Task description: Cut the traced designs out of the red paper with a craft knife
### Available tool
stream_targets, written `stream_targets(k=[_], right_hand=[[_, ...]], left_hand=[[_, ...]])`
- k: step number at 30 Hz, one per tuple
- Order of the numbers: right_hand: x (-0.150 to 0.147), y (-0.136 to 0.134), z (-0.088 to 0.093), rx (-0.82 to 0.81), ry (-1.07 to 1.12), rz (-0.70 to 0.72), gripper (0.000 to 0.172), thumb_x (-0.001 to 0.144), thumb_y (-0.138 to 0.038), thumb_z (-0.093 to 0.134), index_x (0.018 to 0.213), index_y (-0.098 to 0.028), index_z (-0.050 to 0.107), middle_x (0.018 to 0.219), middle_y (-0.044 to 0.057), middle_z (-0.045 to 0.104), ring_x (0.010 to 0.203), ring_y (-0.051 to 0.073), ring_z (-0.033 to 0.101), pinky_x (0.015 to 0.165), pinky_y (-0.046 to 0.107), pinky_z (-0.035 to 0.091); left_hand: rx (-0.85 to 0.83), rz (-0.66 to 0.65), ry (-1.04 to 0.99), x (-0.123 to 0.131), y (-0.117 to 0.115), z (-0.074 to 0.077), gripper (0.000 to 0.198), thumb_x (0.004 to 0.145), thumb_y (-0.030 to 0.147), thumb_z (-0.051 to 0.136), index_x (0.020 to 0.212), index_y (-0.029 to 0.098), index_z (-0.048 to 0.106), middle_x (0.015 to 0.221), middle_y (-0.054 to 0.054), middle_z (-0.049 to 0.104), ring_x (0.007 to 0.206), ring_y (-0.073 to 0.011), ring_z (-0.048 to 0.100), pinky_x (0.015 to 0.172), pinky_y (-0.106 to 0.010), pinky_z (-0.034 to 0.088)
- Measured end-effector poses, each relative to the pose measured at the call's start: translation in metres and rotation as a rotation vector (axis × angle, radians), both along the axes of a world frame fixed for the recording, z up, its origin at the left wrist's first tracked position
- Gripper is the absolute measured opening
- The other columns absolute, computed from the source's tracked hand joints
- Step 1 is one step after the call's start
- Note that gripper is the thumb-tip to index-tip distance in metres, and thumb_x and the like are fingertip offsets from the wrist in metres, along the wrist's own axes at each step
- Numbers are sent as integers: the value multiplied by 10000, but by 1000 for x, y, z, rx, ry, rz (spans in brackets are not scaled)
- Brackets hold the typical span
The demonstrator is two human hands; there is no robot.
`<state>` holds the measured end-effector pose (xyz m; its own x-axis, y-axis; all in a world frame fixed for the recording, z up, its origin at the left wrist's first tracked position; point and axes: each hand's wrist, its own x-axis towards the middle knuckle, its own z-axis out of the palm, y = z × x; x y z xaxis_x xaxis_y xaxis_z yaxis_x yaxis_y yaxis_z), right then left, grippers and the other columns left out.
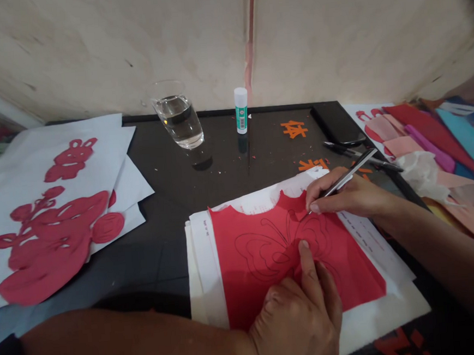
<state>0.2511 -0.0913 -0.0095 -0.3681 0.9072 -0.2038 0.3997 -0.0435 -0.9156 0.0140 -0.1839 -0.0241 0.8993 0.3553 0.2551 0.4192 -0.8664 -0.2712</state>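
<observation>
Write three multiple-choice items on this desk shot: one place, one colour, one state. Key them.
1. Where does the glue stick stand relative to the water glass?
A. To its right
B. To its left
C. Directly in front of it

2. What colour is the sheet under the left hand?
A. Blue
B. Red
C. Orange

3. What is the right hand gripping?
A. The water glass
B. Nothing
C. A craft knife

1: A, the glue stick stands upright to the right of the glass.
2: B, red paper shows around the left hand's fingers.
3: C, the fingers wrap the craft knife, its tip at the sheet.
</observation>
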Motion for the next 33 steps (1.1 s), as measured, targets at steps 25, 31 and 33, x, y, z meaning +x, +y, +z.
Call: stream_targets(k=[25,31,33], right_hand=[[-2,1,5,-67,14,-119,128,700,-297,746,687,-171,756,540,5,627,472,93,472,436,242,309],[2,0,4,-63,15,-125,126,703,-287,743,691,-162,755,547,10,633,491,95,488,448,234,321],[3,0,4,-58,8,-120,124,706,-288,743,697,-165,757,550,7,631,498,97,495,452,234,328]], left_hand=[[21,-23,63,-2,1,-1,358,975,252,429,1240,59,574,1221,-339,585,385,-106,514,327,-226,339],[26,-12,7,-1,1,-1,338,952,226,442,1203,64,600,1187,-320,617,367,-119,506,308,-235,346],[13,-8,40,-1,1,1,345,956,231,442,1217,69,597,1198,-316,614,377,-117,513,317,-232,358]])
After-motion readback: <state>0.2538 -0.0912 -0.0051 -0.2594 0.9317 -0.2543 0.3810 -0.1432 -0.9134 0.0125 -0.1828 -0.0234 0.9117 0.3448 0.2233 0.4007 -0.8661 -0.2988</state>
